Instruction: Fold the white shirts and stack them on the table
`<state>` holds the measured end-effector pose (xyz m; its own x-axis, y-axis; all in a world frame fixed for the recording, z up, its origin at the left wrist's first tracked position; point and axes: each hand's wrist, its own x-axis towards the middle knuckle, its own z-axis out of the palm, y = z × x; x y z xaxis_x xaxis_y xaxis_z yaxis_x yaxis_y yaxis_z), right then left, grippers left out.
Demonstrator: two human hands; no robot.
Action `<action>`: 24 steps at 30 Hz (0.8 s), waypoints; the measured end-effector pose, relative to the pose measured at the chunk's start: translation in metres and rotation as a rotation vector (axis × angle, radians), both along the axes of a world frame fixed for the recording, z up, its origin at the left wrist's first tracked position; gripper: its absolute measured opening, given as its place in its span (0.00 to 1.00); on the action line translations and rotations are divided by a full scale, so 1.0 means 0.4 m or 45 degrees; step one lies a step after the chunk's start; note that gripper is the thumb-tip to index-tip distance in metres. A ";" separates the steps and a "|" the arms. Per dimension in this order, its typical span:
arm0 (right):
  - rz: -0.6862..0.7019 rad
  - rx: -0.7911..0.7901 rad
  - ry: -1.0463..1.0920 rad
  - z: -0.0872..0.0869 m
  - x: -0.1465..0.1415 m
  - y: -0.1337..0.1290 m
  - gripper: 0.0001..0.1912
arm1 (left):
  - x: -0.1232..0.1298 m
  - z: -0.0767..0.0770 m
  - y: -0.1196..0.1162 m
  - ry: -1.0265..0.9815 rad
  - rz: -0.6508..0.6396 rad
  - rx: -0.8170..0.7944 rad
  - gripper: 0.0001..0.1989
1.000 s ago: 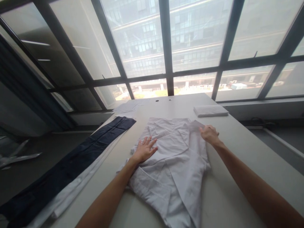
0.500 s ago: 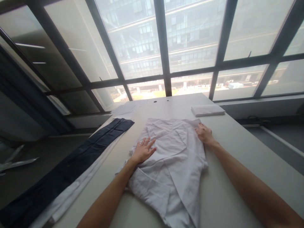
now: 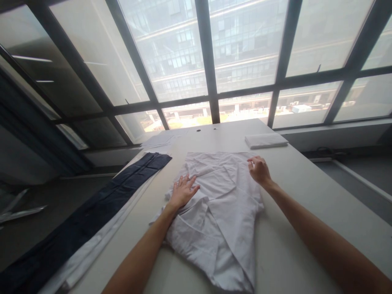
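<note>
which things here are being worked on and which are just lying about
Being worked on, it seems:
- white garment, under the left hand, with the right hand at its far right corner

Apparently lying about:
- dark garment
- white cloth alongside it
- folded white bundle

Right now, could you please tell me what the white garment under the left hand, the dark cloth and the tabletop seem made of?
White garment: probably matte woven cotton or blend, given its soft creases.
Dark cloth: perhaps woven cotton, smooth, holding long folds.
Tabletop: possibly laminate, smooth, pale and even.
</note>
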<state>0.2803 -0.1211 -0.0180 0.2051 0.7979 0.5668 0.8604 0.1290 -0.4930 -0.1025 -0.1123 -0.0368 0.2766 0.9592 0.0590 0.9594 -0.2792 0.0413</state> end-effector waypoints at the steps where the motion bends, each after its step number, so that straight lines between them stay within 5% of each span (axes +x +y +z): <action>1: 0.046 -0.017 -0.003 0.019 -0.030 -0.019 0.15 | 0.000 0.000 0.003 -0.012 0.038 0.031 0.33; 5: 0.251 -0.193 -0.143 0.054 -0.183 -0.127 0.15 | 0.000 0.004 0.006 -0.048 0.028 0.169 0.32; 10: 0.315 -0.613 -0.380 -0.018 -0.309 -0.233 0.27 | 0.009 0.029 -0.011 -0.116 -0.223 0.290 0.23; 16: 0.389 -0.698 -0.437 -0.084 -0.236 -0.165 0.34 | -0.001 0.044 -0.016 -0.069 -0.296 0.043 0.25; 20: 0.602 -0.629 -0.506 -0.059 -0.153 -0.090 0.32 | 0.000 0.058 -0.024 0.019 -0.273 -0.031 0.27; 24: 0.400 -0.454 -0.479 -0.031 -0.147 -0.098 0.26 | 0.028 0.085 -0.058 0.075 -0.242 -0.088 0.29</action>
